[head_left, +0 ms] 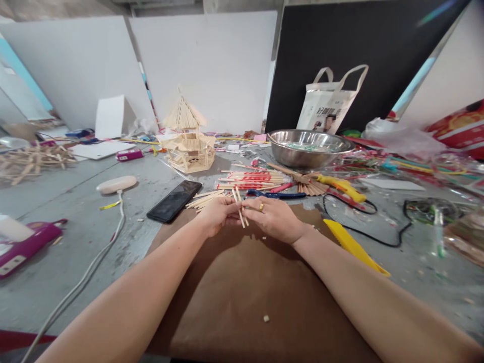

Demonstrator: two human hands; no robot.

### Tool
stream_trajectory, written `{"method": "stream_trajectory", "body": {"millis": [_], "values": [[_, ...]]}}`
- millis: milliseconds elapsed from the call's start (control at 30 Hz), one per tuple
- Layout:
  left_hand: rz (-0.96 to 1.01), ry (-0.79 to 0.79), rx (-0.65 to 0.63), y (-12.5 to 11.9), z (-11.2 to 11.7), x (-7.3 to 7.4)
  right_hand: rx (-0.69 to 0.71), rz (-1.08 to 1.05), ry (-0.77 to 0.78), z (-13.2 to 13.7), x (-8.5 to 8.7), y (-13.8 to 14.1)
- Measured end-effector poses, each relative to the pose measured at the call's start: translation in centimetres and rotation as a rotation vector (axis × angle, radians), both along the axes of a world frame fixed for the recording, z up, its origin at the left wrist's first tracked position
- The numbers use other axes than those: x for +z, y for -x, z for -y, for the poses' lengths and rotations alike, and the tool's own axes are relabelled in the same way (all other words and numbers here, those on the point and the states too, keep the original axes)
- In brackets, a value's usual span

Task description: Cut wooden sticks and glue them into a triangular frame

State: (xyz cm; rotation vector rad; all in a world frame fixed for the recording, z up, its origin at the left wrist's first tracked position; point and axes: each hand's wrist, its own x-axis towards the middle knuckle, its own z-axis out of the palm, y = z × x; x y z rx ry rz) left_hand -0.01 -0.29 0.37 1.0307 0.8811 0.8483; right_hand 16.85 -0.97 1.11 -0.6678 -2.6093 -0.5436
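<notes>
My left hand (pixel 217 218) and my right hand (pixel 275 220) meet over a brown sheet (pixel 260 287), each with its fingers closed. Between them they pinch a pair of short pale wooden sticks (pixel 244 221), standing side by side at a slant; how the fingertips share the grip is partly hidden. A ring shows on a right finger. Just beyond my left hand lie loose wooden sticks (pixel 204 198), with a black phone (pixel 174 200) beside them. Paper-wrapped chopsticks (pixel 252 178) lie behind my hands, near blue-handled pliers (pixel 278 194).
A pagoda-like stick model (pixel 186 143) stands at the back. Behind to the right are a metal basin (pixel 310 154) and a white bag (pixel 321 108). A yellow glue gun (pixel 342 188) with a black cord and a yellow cutter (pixel 353 247) lie right. A white cable (pixel 98 257) runs left.
</notes>
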Motion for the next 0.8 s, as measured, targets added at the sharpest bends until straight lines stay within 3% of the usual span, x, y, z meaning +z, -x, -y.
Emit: {"method": "stream_trajectory", "body": {"millis": [133, 200, 367, 467, 600, 800], "values": [[-0.041, -0.033, -0.026, 0.0, 0.1, -0.2, 0.013, -0.012, 0.053, 0.2, 0.0, 0.1], [-0.088, -0.094, -0.03, -0.2, 0.1, -0.4, 0.003, -0.12, 0.119, 0.2, -0.1, 0.1], [-0.471, -0.508, 0.079, -0.4, -0.2, -0.9, -0.141, -0.713, 0.423, -0.4, -0.5, 0.0], [-0.644, -0.67, 0.088, -0.4, -0.3, -1.1, -0.133, -0.937, 0.651, -0.8, -0.7, 0.3], [-0.688, -0.724, 0.036, -0.4, -0.2, -1.0, -0.073, -0.981, 0.831, -0.8, -1.0, 0.9], [-0.731, -0.771, 0.02, -0.6, 0.2, -0.7, -0.062, -0.992, 0.89, -0.6, -1.2, 1.1]]}}
